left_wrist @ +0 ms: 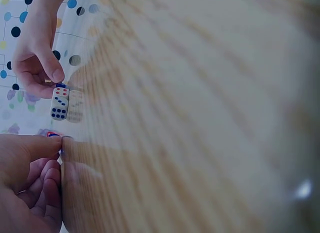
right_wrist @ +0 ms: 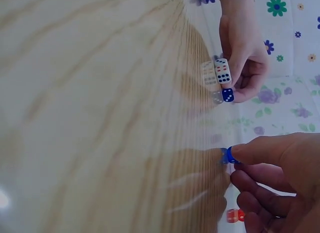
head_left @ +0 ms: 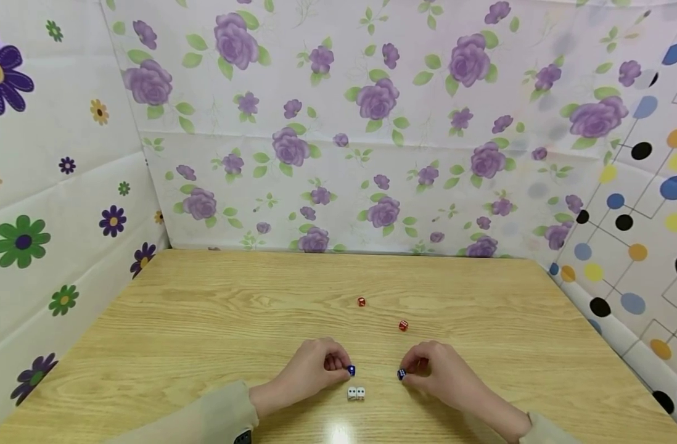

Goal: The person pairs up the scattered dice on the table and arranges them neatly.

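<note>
My left hand [head_left: 315, 369] pinches a blue die [head_left: 351, 370] between thumb and fingertips, at the tabletop. Across a short gap, a second blue die [head_left: 402, 374] is held in the same way by my right hand [head_left: 439, 374]; the right wrist view shows my thumb on this die [right_wrist: 231, 155]. Two white dice sit side by side just in front of the left blue die, a left one [head_left: 352, 393] and a right one [head_left: 361, 393]. Farther off lie two red dice, one nearer the right hand [head_left: 403, 325] and one farther back [head_left: 361, 301], both untouched.
The dice stand on a glossy wood-grain table [head_left: 233, 296] that mirrors them. Its far edge meets a flowered cloth wall [head_left: 338, 185]. Patterned cloths also hang along the left side [head_left: 66, 203] and the right side [head_left: 638, 203].
</note>
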A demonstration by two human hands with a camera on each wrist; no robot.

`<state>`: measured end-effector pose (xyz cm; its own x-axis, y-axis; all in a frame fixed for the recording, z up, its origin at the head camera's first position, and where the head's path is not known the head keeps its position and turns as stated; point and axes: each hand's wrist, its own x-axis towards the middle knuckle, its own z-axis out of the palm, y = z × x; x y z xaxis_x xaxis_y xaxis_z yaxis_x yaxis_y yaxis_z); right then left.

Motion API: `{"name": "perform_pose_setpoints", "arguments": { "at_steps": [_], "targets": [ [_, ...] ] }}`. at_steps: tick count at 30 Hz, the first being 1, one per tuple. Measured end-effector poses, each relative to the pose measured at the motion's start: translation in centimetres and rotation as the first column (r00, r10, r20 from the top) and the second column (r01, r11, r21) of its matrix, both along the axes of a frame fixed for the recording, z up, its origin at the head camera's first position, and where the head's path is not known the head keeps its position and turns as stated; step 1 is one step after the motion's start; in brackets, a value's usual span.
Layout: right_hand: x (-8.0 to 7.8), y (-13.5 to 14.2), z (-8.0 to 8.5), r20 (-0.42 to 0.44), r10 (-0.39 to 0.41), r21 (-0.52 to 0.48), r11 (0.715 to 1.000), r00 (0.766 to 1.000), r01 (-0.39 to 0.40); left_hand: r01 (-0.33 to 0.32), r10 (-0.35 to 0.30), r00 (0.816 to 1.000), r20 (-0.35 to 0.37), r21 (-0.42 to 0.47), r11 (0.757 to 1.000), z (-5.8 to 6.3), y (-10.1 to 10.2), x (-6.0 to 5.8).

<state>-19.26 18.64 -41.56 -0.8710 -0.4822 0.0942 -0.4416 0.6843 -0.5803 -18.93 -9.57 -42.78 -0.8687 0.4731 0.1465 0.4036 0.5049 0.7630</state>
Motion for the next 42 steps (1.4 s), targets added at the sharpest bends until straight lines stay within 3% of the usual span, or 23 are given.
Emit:
{"name": "perform_pose_setpoints", "arguments": {
  "at_steps": [11,17,42],
  "targets": [
    [0.1,0.0,0.0,0.024,-0.004,-0.012,1.000,1.000,0.004,-0.002,0.002,1.000,-0.001,-0.002,1.000,0.0,0.0,0.0],
    [-0.1,-0.5,-0.1,-0.042,-0.008,0.033,0.999,0.999,0.010,-0.002,0.002,1.000,-0.003,-0.014,1.000,-0.1,-0.1,-0.1],
    [-1.4,-5.6,0.1,-0.027,0.116,-0.016,0.993,0.993,-0.117,0.010,-0.011,0.999,-0.036,-0.018,1.000,-0.1,0.0,-0.3]
  ]
}}
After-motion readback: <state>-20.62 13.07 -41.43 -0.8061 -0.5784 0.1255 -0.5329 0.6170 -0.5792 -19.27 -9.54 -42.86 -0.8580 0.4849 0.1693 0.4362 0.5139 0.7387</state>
